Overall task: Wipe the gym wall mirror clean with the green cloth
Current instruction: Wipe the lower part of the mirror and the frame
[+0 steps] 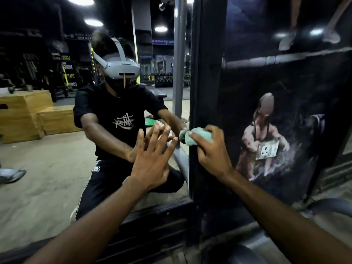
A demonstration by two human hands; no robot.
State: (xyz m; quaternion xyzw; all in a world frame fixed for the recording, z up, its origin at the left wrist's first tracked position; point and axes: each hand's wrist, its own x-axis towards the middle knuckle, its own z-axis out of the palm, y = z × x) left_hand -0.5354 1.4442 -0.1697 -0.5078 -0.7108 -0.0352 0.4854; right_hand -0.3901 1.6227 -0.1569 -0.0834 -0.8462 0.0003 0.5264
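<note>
The wall mirror point(57, 159) fills the left half of the view and reflects a crouching person in a headset and black clothes. My left hand point(152, 161) presses flat on the glass with its fingers spread. My right hand point(211, 151) grips the bunched green cloth point(198, 136) against the mirror's right edge, where the glass meets a black vertical frame point(198, 82). My fingers cover part of the cloth.
A dark wall poster point(285, 101) with a white socket plate point(267, 149) stands right of the frame. A black ledge point(152, 220) runs under the mirror. Grey machine tubing point(333, 206) sits low right. The reflection shows wooden boxes and weight racks.
</note>
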